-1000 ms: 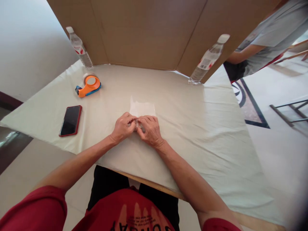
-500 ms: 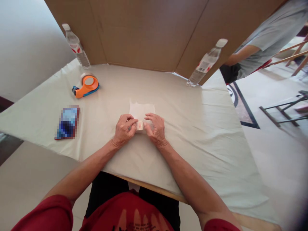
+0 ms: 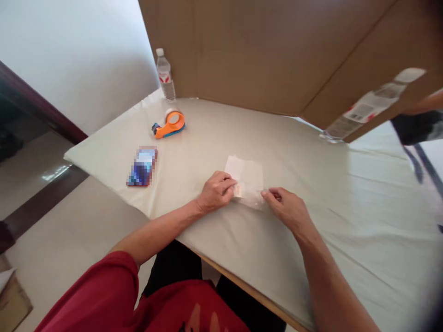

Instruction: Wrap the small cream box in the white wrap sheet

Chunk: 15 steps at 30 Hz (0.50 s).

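A thin whitish, partly see-through sheet (image 3: 252,173) lies on the cloth in front of me. Near its lower left sits a small cream piece (image 3: 238,190) with faint reddish print. My left hand (image 3: 216,192) is closed at that side, thumb and forefinger pinching the small piece; the palm side is hidden. At the sheet's lower right corner, my right hand (image 3: 285,206) has its fingertips pinched together on the edge, its other fingers curled.
An orange tape dispenser (image 3: 174,121) and a pixelated flat item with a red edge (image 3: 142,167) lie to the left. Two water bottles, one at the back left (image 3: 165,78) and one at the right (image 3: 365,108), stand before a cardboard panel (image 3: 249,55). Beyond it shows another person's arm (image 3: 425,102).
My view has turned left. My right hand has moved away from the small piece to the sheet's right edge, and the sheet lies more spread out. My left hand stays at the piece.
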### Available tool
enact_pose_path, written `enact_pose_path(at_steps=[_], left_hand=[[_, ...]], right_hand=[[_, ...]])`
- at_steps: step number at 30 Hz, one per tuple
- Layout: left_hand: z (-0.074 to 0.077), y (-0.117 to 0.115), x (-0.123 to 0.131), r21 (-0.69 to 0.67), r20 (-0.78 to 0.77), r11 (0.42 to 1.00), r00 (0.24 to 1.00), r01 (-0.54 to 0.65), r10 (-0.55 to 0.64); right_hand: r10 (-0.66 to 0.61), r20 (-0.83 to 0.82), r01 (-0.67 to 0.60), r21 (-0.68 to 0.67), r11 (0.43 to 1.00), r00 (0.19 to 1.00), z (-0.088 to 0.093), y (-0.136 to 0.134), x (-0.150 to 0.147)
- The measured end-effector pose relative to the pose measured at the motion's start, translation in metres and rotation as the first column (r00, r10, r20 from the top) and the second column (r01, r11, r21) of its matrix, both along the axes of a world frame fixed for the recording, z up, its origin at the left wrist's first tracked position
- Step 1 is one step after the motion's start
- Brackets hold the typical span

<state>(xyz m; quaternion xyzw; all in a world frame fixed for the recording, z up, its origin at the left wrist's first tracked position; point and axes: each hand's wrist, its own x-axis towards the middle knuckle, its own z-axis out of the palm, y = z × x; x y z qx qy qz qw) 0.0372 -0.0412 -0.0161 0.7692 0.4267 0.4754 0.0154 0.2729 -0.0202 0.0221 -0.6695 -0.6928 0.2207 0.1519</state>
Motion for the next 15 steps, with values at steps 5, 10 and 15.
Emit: enact_pose_path(at_steps=[5,10,15], left_hand=[[-0.001,0.0,0.002,-0.017,0.012,1.0,1.0,-0.016,0.016],[-0.001,-0.001,0.002,-0.076,0.012,0.997,1.0,0.001,0.0],[0.003,-0.002,0.002,-0.123,-0.019,0.992,1.0,-0.006,0.003]], right_hand=[[-0.127,-0.331,0.041,-0.253,0.966,0.935,0.005,-0.01,-0.015],[-0.294,-0.488,0.074,-0.42,0.904,0.822,0.009,-0.014,-0.014],[-0.152,-0.434,-0.034,-0.391,0.92,0.888,0.008,-0.013,-0.014]])
